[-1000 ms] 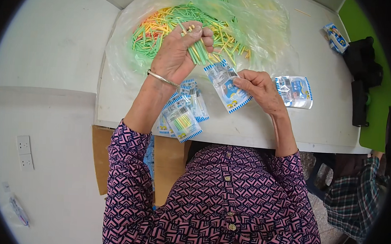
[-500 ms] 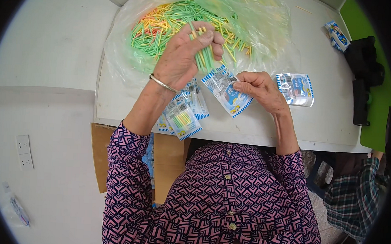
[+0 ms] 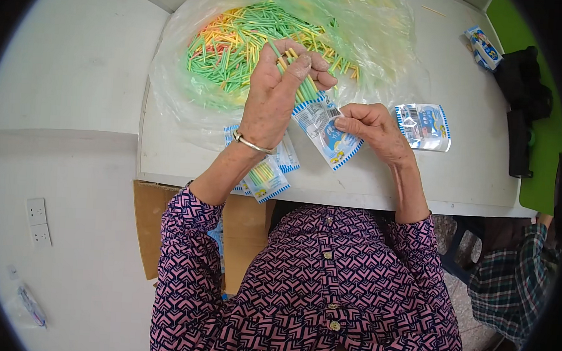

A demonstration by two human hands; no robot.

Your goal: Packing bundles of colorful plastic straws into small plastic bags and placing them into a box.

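A bundle of thin green and yellow sticks [image 3: 307, 88] is gripped in my left hand [image 3: 279, 89]. Its lower ends sit at the mouth of a small blue and white plastic packet [image 3: 326, 128]; whether they are inside I cannot tell exactly. My right hand [image 3: 375, 131] pinches that packet by its right side between thumb and fingers. Under my left wrist lie several similar packets [image 3: 268, 180], the top one showing sticks through its clear window. Beyond my hands, a large clear plastic bag [image 3: 177, 100] spreads open with a heap of green, yellow and reddish sticks [image 3: 227, 52].
Right of my right hand lies another packet [image 3: 423, 127]. Farther off are a small blue and white pack [image 3: 483, 49] and a black object [image 3: 524, 86] beside a green panel [image 3: 538, 179]. A person's checked sleeve [image 3: 510, 280] shows at the lower right. Cardboard [image 3: 246, 237] stands below the table edge.
My left hand has shifted to the right and slightly down, bringing the stick ends to the packet's mouth. My right hand and its packet have hardly moved.
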